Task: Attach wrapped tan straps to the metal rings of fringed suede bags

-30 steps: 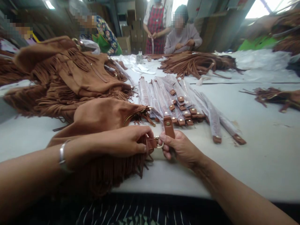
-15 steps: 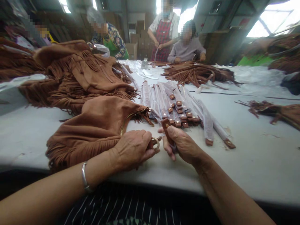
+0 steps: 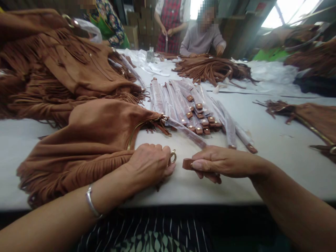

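The left hand pinches the gold ring at the corner of the brown bag, and the right hand, just beside the ring, clamps its fingers on the strap end, which should go straight in.

On the bench, the fringed bag lies left of the wrapped straps, with a bag pile behind it.

Hands at bag ring — strap end
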Motion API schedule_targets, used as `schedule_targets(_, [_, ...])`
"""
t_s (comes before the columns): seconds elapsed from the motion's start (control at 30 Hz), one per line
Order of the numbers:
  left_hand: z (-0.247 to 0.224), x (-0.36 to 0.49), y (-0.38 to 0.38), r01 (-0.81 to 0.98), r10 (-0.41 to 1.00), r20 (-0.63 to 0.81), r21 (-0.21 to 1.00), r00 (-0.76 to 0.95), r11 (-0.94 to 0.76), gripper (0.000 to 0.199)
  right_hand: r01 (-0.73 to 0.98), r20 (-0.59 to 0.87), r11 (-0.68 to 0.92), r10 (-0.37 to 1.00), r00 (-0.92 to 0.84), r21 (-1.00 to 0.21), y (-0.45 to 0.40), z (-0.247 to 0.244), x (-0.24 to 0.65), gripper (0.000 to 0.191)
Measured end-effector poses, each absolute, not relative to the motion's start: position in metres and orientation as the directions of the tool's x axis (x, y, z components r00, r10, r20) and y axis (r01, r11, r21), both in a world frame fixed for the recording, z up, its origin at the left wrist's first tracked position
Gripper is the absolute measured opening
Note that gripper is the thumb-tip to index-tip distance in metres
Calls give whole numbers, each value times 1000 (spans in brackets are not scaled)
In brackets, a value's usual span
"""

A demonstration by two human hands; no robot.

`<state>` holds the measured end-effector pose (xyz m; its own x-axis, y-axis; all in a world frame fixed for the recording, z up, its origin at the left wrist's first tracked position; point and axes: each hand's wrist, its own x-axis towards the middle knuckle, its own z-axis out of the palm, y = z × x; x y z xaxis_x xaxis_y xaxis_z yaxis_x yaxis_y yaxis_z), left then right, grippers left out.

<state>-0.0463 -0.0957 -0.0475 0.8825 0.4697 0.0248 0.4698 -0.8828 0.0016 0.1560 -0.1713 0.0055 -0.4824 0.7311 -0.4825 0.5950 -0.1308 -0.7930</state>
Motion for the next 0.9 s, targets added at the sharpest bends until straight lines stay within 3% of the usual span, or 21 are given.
schedule_targets(0.23, [-42, -50, -93, 430, 429, 69, -3, 901, -903, 22, 581, -535, -235, 731, -423, -780, -165, -12, 149, 32])
schedule_targets(0.4, [-37, -52, -90, 412, 419, 31, 125, 908, -902, 24, 479, -476, -252, 765, -433, -841, -170, -18, 143, 34])
schedule_targets(0.57, [-35, -53, -88, 398, 397, -45, 196, 917, -896, 32, 519, -513, -248, 723, -462, -818, -172, -11, 140, 41])
schedule_targets(0.9, [-44, -51, -88, 359, 351, -75, 138, 933, -923, 34, 604, -580, -244, 675, -455, -759, -170, -7, 139, 38])
